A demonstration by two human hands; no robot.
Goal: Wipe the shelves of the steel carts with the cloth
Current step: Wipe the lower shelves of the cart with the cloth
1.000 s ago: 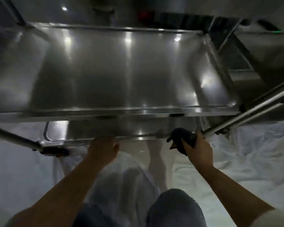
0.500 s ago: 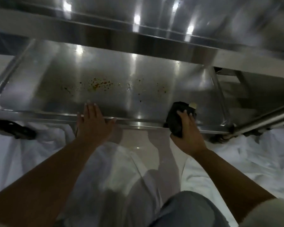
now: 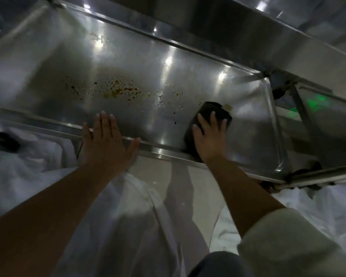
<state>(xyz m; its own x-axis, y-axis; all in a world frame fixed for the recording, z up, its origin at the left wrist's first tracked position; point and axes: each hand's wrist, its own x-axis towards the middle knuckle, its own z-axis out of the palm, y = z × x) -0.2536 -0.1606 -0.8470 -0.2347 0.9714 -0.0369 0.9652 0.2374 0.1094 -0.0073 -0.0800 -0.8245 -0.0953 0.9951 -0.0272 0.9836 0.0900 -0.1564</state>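
Stained steel shelf (image 3: 188,80): right hand (image 3: 209,140) presses cloth (image 3: 212,111).

The upper shelf (image 3: 248,35) overhangs the lower shelf (image 3: 48,62), leaving open steel between the hands.

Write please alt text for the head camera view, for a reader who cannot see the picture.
A person's right hand presses a dark cloth flat on a steel cart shelf, while the left hand rests open on the shelf's front edge. Orange-brown stains speckle the shelf left of the cloth. White sheets cover the floor below.
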